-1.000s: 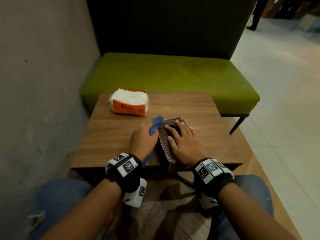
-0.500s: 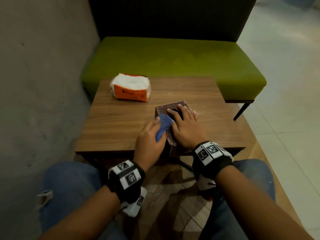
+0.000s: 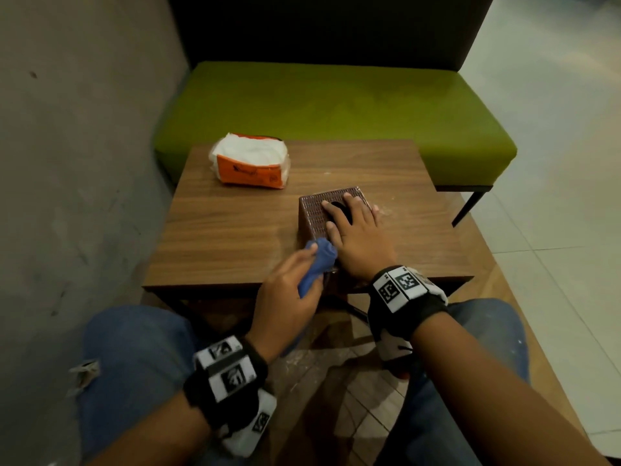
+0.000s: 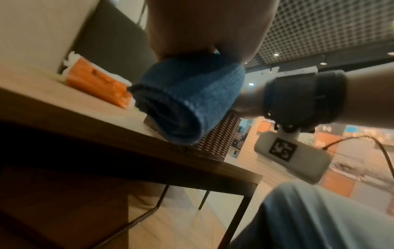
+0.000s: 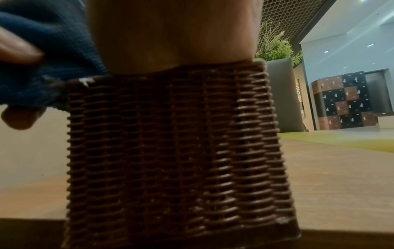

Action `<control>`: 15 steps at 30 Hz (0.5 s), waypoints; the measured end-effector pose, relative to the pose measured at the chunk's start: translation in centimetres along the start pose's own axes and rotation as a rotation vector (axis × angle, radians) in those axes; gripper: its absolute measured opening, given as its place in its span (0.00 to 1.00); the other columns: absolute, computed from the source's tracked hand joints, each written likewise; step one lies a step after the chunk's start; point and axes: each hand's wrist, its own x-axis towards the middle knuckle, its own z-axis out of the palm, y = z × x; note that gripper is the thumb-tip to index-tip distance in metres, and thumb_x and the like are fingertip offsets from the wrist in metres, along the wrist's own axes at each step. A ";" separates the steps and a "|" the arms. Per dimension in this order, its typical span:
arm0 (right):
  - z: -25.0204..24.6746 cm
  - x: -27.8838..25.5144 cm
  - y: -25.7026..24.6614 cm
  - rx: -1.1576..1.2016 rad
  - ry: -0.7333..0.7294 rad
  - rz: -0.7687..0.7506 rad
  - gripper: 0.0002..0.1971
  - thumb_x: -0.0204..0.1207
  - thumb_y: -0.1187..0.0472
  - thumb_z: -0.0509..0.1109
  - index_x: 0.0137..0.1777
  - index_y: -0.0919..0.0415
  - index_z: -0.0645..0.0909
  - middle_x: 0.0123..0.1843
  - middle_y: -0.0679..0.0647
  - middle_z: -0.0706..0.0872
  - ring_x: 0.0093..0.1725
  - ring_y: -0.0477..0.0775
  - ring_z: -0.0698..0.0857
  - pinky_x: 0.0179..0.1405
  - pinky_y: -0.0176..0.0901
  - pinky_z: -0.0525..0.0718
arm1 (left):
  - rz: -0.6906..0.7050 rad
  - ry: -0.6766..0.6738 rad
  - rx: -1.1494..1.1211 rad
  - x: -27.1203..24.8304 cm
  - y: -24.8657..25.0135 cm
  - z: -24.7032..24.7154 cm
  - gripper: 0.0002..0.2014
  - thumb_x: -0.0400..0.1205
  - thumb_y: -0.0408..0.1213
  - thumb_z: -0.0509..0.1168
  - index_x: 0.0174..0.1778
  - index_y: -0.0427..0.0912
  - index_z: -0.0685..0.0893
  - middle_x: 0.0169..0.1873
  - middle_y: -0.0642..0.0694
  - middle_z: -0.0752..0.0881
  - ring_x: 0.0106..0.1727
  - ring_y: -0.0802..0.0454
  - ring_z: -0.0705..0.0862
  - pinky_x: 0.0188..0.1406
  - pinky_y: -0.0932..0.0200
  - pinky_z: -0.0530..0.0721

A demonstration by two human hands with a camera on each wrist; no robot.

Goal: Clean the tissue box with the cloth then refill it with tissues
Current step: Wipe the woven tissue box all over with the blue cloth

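Observation:
A brown woven tissue box [image 3: 314, 210] [image 5: 170, 151] stands near the front edge of the wooden table [image 3: 228, 230]. My right hand [image 3: 356, 230] lies flat on the box's top, fingers spread over its dark opening. My left hand [image 3: 285, 290] grips a rolled blue cloth [image 3: 317, 260] [image 4: 187, 101] and holds it against the box's near left corner. An orange and white pack of tissues [image 3: 250, 161] [image 4: 95, 82] lies at the table's far left.
A green bench [image 3: 336, 109] with a dark backrest runs behind the table. A grey wall [image 3: 77, 163] closes off the left side. My knees in blue jeans sit under the table's front edge. Pale tiled floor stretches to the right.
My left hand has drawn the blue cloth back along the box's left side from the far end to the near corner. My right hand has stayed flat on top.

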 end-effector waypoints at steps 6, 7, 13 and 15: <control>0.2 0.0 -0.3 0.008 0.012 0.030 0.24 0.87 0.50 0.50 0.84 0.44 0.58 0.86 0.58 0.55 0.85 0.59 0.52 0.83 0.55 0.42 | -0.081 0.020 0.030 5.8 -1.6 -0.6 0.23 0.76 0.33 0.63 0.69 0.36 0.80 0.65 0.41 0.83 0.64 0.46 0.82 0.64 0.60 0.77; 0.2 0.0 -0.3 0.003 0.013 0.034 0.24 0.87 0.51 0.50 0.84 0.45 0.58 0.86 0.58 0.55 0.85 0.59 0.52 0.83 0.55 0.41 | -0.072 0.009 0.029 4.9 -1.3 -0.4 0.23 0.76 0.33 0.63 0.69 0.37 0.79 0.65 0.41 0.82 0.65 0.48 0.81 0.64 0.64 0.76; -0.1 -0.2 -0.7 0.001 0.020 0.049 0.24 0.87 0.50 0.50 0.84 0.45 0.58 0.86 0.58 0.55 0.85 0.59 0.53 0.83 0.55 0.42 | 0.051 -0.045 -0.015 -1.7 -0.2 -0.6 0.21 0.76 0.36 0.64 0.67 0.40 0.82 0.64 0.47 0.83 0.63 0.54 0.82 0.63 0.60 0.80; -1.2 -0.1 -0.9 -0.019 -0.065 0.047 0.25 0.87 0.47 0.51 0.84 0.44 0.58 0.86 0.59 0.57 0.84 0.61 0.55 0.83 0.57 0.42 | 0.089 -0.066 0.069 -1.2 -0.3 -1.1 0.22 0.75 0.40 0.61 0.65 0.42 0.83 0.63 0.48 0.84 0.62 0.52 0.82 0.60 0.57 0.81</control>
